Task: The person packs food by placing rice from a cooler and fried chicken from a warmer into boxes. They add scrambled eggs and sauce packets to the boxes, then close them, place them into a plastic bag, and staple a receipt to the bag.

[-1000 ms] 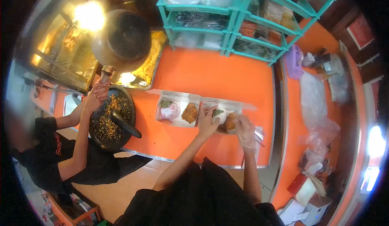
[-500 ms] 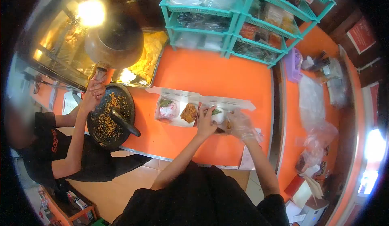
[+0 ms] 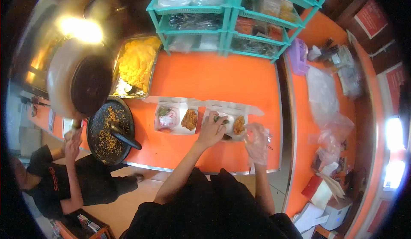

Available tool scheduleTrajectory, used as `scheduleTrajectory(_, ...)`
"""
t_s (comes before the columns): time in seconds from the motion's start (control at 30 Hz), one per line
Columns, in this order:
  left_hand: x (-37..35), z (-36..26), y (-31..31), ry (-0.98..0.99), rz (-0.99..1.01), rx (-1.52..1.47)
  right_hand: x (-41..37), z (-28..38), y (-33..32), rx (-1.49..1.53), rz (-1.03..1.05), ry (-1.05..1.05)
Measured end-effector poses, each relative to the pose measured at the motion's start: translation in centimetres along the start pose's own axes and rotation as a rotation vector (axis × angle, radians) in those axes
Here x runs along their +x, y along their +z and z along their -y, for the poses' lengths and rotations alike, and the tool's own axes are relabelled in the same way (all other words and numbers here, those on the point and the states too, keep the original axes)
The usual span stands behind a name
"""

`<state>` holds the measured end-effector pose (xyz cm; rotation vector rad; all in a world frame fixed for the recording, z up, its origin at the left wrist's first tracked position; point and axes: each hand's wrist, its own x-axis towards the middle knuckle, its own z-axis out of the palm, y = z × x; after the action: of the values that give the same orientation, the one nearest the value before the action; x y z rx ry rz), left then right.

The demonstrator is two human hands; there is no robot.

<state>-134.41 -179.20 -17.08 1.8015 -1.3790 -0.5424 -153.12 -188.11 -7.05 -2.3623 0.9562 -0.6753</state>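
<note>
Two open white food boxes lie side by side on the orange counter [image 3: 222, 80]. The left box [image 3: 176, 120] holds wrapped rice with green leaves and a piece of fried chicken. My left hand [image 3: 211, 130] rests on the right box [image 3: 231, 121], over its rice and greens. My right hand [image 3: 256, 140], in a clear plastic glove, hovers just right of that box's fried chicken [image 3: 239, 124], fingers spread and empty.
A dark stone mortar [image 3: 109, 129] with orange crumbs and a pestle sits at the left. A co-worker in black [image 3: 64, 179] lifts a large wok [image 3: 79, 82]. A tray of yellow fried bits [image 3: 135, 65], teal shelves [image 3: 239, 16] and plastic bags [image 3: 329, 110] surround the counter.
My gloved right hand pulled back from the right box's chicken to its right side. The co-worker swung the wok leftward and down, off the tray. My view shifted slightly.
</note>
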Motion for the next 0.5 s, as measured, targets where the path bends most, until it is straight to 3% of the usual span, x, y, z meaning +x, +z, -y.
scheduleTrajectory(0.07,1.0,-1.3,-1.0,0.017,0.089,0.144,0.2,3.8,-2.0,-0.002,0.106,-0.137)
scheduleTrajectory(0.17,1.8,-1.3,0.1,-0.017,0.151,-0.002,-1.1,2.8,1.3,-0.183,0.110,-0.159)
scheduleTrajectory(0.27,1.8,-1.7,-0.2,0.027,0.117,-0.151,-0.8,1.1,2.2,-0.217,0.032,-0.062)
scheduleTrajectory(0.37,1.7,-1.7,-1.0,0.005,0.168,-0.095,0.5,0.7,2.6,-0.160,-0.038,-0.125)
scheduleTrajectory(0.47,0.2,-2.8,-3.1,0.106,-0.083,-0.231,1.5,2.7,2.6,-0.195,-0.070,0.043)
scheduleTrajectory(0.5,-0.9,-3.2,-4.4,0.138,-0.185,-0.272,1.7,3.6,2.7,-0.200,-0.098,0.013)
